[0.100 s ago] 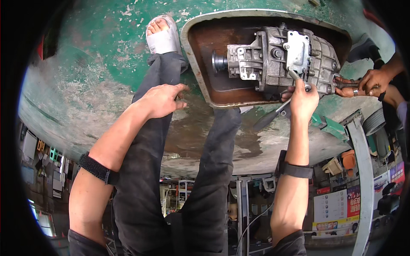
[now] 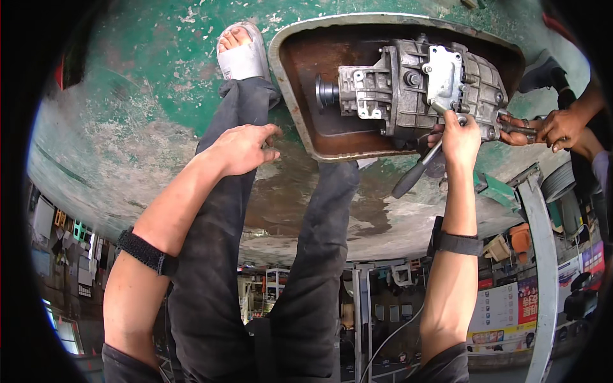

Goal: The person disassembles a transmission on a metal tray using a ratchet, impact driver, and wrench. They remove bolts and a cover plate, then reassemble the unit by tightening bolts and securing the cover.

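A grey metal gearbox lies on its side in a shallow rusty tray. My right hand is closed around a ratchet wrench, at the gearbox's near edge. The wrench's dark grip slants down and left from my fist; its working end is hidden by hand and casing. A bright flat cover plate sits just beyond. My left hand rests over my left leg, left of the tray, with thumb and fingers apart and nothing in them.
At the gearbox's right end another person's hands grip a metal tool. A green metal piece and a grey post stand near my right arm. My sandalled foot is left of the tray on the worn green floor.
My right hand and forearm have shifted right, and the wrench's grip has swung right with them. My left hand stays in place.
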`<action>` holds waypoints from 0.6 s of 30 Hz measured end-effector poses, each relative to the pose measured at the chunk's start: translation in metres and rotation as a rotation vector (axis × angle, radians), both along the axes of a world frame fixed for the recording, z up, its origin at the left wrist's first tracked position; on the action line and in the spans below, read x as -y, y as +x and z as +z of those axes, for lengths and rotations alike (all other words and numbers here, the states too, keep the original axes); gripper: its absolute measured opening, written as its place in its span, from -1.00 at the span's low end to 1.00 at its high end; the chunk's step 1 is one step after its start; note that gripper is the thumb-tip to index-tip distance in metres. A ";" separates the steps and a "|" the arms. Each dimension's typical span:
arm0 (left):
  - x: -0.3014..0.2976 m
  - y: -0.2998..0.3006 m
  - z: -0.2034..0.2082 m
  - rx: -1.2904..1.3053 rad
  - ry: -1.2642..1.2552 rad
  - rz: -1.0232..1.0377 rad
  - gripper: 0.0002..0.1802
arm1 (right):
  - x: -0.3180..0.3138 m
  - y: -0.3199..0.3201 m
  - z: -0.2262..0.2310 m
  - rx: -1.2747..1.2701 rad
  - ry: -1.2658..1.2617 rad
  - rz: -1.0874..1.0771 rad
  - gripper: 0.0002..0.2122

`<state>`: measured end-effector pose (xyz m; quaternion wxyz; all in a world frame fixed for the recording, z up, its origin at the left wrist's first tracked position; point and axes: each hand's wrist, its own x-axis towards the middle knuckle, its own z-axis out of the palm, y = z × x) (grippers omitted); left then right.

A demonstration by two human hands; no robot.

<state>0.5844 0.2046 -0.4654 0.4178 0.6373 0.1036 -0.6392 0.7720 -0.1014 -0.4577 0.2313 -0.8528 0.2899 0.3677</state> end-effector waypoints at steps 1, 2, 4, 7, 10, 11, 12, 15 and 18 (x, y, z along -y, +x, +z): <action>0.001 0.000 -0.001 0.008 0.000 0.001 -0.47 | 0.002 0.004 -0.002 0.001 -0.020 0.058 -0.71; 0.003 0.001 -0.002 0.024 -0.008 -0.004 -0.49 | 0.003 0.006 -0.004 -0.005 -0.031 0.124 -0.70; 0.007 0.002 -0.003 0.059 -0.027 0.001 -0.51 | 0.005 0.007 -0.006 -0.032 -0.026 0.200 -0.67; 0.017 0.007 -0.005 0.028 -0.053 0.040 -0.47 | 0.006 0.007 -0.008 -0.046 -0.073 0.425 -0.59; 0.036 0.018 -0.004 0.021 -0.088 0.086 -0.49 | 0.008 0.011 -0.008 0.024 -0.109 0.728 -0.56; 0.045 0.023 -0.003 0.012 -0.092 0.094 -0.49 | 0.009 0.012 -0.009 -0.029 -0.100 0.724 -0.56; 0.055 0.027 -0.002 0.020 -0.110 0.119 -0.48 | 0.011 0.014 -0.010 -0.062 -0.100 0.720 -0.56; 0.090 0.043 0.000 -0.022 -0.179 0.218 -0.45 | 0.012 0.008 -0.018 -0.010 -0.088 0.629 -0.59; 0.132 0.056 0.003 -0.067 -0.238 0.439 -0.42 | 0.012 -0.004 -0.027 0.004 0.000 0.303 -0.66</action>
